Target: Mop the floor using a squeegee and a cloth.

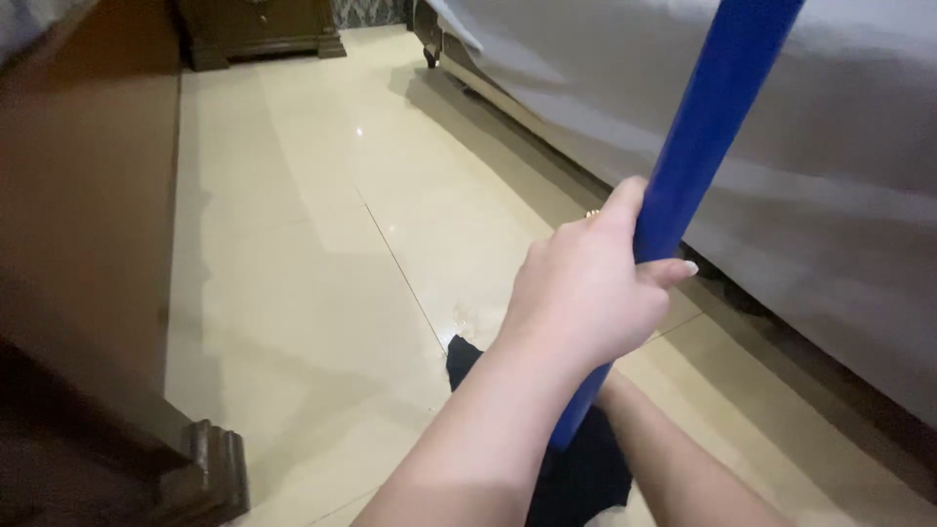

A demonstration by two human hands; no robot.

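Note:
My left hand (586, 293) is wrapped around a thick blue pole (708, 107), thumb lying across its front. The pole slants from the top right down to the floor near my arms. My right forearm (673, 464) reaches in from the bottom right toward the pole's lower part; its hand is hidden behind my left arm and the pole, so its grip cannot be made out. A dark cloth (586, 478) lies on the floor at the pole's lower end, partly covered by my arms.
A bed draped in a pale grey sheet (830, 176) runs along the right. Dark wooden furniture (78, 244) with a carved foot (210, 468) lines the left. A wooden cabinet (259, 29) stands at the far end of the glossy cream tile floor (312, 254).

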